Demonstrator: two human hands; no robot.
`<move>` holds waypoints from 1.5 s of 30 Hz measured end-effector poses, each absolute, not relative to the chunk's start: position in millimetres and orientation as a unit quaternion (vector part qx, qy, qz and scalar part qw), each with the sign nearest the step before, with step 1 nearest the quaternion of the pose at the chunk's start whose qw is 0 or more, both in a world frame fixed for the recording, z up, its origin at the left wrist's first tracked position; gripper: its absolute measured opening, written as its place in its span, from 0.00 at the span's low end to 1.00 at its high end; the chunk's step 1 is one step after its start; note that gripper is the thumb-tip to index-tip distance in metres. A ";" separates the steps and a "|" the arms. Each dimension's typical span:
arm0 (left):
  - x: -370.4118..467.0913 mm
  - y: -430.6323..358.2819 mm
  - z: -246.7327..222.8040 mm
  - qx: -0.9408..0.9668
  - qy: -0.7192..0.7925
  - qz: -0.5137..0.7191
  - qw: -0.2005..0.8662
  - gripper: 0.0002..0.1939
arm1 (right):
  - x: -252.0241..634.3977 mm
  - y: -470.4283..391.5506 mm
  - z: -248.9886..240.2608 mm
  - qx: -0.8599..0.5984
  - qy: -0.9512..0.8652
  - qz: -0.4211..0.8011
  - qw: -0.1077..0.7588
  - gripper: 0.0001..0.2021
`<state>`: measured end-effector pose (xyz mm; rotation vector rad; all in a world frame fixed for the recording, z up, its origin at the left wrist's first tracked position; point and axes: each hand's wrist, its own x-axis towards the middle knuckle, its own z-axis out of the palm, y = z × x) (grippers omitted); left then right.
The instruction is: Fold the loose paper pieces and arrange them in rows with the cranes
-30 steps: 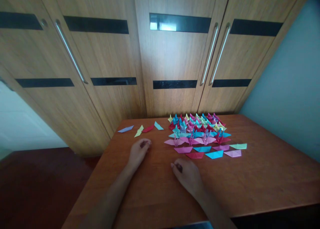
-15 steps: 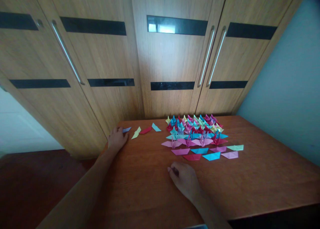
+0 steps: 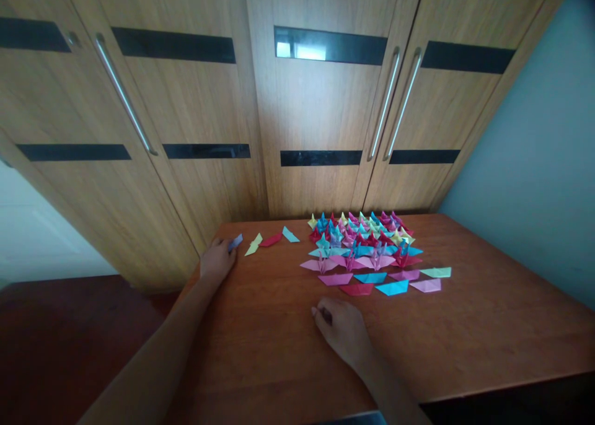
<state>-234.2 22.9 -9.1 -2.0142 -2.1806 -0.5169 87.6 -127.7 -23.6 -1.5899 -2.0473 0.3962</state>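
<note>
My left hand (image 3: 218,261) is at the table's far left, its fingers closed on one end of a lavender folded paper piece (image 3: 235,242). The other end of the piece sticks out past my fingertips, slightly raised. Right of it lie a pale yellow folded piece (image 3: 253,244), a red one (image 3: 271,240) and a light blue one (image 3: 290,234). My right hand (image 3: 343,329) rests on the table nearer to me, fingers curled, and I see nothing in it. Beyond it lie flat folded pieces, among them a red one (image 3: 357,290) and a blue one (image 3: 392,287).
Rows of colourful paper cranes (image 3: 351,261) stand at the back of the brown wooden table (image 3: 469,326). Wooden wardrobe doors (image 3: 307,115) with long metal handles rise behind the table. A blue-grey wall (image 3: 539,183) is on the right. A dark-edged object (image 3: 357,419) shows at the bottom edge.
The lavender piece has tilted up in my left hand, which now grips its end. My right hand has stayed in place. The view has shifted very slightly.
</note>
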 end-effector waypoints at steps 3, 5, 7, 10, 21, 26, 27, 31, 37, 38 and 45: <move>-235.3 19.3 -10.4 -0.662 -0.721 -0.197 0.061 0.18 | 87.6 -127.6 -23.2 -0.587 -0.755 0.147 0.254 0.13; -237.3 15.3 -11.1 -0.654 -0.720 -0.223 0.059 0.19 | 87.5 -127.7 -22.9 -0.588 -0.754 0.147 0.255 0.13; -239.8 9.4 -10.9 -0.646 -0.719 -0.250 0.060 0.19 | 87.5 -128.0 -22.7 -0.588 -0.753 0.148 0.257 0.13; -237.4 -4.3 -7.3 -0.626 -0.711 -0.318 0.035 0.19 | 87.6 -127.7 -22.6 -0.586 -0.750 0.156 0.264 0.13; -90.8 -105.9 15.1 -0.658 -0.463 -0.427 -0.412 0.12 | 96.7 -126.7 -11.5 -0.503 -0.607 0.428 0.441 0.17; -46.4 -126.7 18.7 -0.738 -0.412 -0.365 -0.392 0.13 | 111.8 -138.4 -14.6 -0.539 -0.520 0.450 0.486 0.18; -41.5 -128.3 19.5 -0.745 -0.410 -0.357 -0.387 0.13 | 116.2 -140.0 -16.0 -0.553 -0.513 0.445 0.483 0.18; -28.4 -130.8 17.2 -0.765 -0.397 -0.338 -0.378 0.13 | 137.7 -142.2 -21.3 -0.572 -0.533 0.423 0.457 0.18; -15.7 -124.6 6.2 -0.816 -0.384 -0.308 -0.304 0.14 | 172.4 -141.9 -24.9 -0.634 -0.570 0.302 0.425 0.17; -13.8 -124.3 6.5 -0.828 -0.386 -0.295 -0.279 0.14 | 176.5 -142.1 -24.7 -0.646 -0.577 0.275 0.416 0.17; -2.6 -156.3 11.8 -0.889 -0.405 -0.165 -0.135 0.20 | 184.2 -143.3 -22.2 -0.727 -0.622 0.130 0.258 0.11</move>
